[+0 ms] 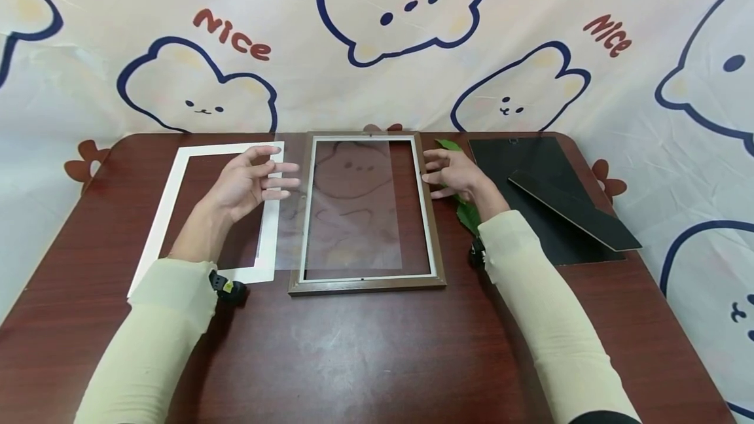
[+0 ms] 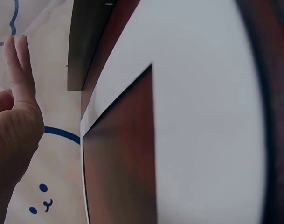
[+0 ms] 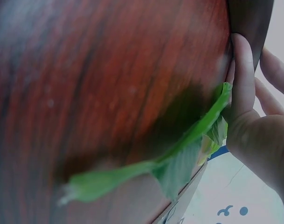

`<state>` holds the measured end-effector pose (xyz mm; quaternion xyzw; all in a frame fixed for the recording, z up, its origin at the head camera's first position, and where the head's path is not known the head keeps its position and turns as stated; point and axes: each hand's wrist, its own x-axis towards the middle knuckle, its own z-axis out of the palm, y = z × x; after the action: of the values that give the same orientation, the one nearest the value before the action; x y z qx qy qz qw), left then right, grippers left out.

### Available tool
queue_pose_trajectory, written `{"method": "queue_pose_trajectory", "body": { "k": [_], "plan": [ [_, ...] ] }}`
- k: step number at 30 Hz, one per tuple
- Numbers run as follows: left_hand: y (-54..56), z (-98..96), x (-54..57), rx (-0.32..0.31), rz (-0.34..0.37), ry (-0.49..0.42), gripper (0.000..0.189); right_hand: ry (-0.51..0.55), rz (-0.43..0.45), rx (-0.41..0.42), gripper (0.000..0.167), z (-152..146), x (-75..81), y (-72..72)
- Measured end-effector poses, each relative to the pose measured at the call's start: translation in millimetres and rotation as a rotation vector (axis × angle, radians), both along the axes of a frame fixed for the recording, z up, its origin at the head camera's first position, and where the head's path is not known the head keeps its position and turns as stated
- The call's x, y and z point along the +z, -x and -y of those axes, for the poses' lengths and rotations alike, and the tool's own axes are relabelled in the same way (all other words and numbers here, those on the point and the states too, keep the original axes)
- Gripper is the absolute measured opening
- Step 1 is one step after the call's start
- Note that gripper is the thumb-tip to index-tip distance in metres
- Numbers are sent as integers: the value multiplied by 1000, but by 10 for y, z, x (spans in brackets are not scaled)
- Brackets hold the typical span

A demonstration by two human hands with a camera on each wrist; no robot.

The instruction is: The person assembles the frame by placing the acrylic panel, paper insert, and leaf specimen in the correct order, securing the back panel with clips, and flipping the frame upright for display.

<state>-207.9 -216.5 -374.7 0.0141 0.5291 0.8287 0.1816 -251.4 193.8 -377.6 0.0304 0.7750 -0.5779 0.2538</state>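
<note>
On the reddish-brown surface (image 1: 347,352), a frame (image 1: 368,285) overlapped by a clear sheet (image 1: 344,214) lies between the left hand (image 1: 252,180) and right hand (image 1: 458,176), their loosely spread fingers just beside it.

In the head view, the left hand (image 1: 244,178) is hiding part of the white mat (image 1: 268,234), and the right hand (image 1: 459,178) is covering the middle of the green leaf (image 1: 468,216). A dark flap (image 1: 573,212) is concealing a strip of the black board (image 1: 512,169). Whether the left fingertips are touching the clear sheet (image 1: 353,214) is escaping me — it is showing too faintly. The bottom edge is cropping both sleeves (image 1: 144,339). The left wrist view is cutting off the picture frame (image 1: 368,285); in the right wrist view, the leaf's near end (its pale tip especially) is blurring.
</note>
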Motion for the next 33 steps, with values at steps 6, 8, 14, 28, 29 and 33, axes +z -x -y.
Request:
{"method": "queue_pose_trajectory", "body": {
  "k": [6,8,14,28,29,33],
  "plan": [
    [-2,-44,-10,-10,4,37,24,-1,3,0,66,4,10,13],
    [3,-63,-20,-10,4,56,25,1,4,0,66,6,9,17],
    [12,-133,-46,-23,17,51,28,5,2,3,66,9,4,29],
    [47,-277,-102,-14,39,106,31,1,8,7,66,-10,-19,22],
    [50,-282,-107,-16,38,106,30,1,8,6,66,-9,-20,21],
    [50,-301,-116,-25,34,107,29,2,3,6,66,-3,-11,15]
  ]
}}
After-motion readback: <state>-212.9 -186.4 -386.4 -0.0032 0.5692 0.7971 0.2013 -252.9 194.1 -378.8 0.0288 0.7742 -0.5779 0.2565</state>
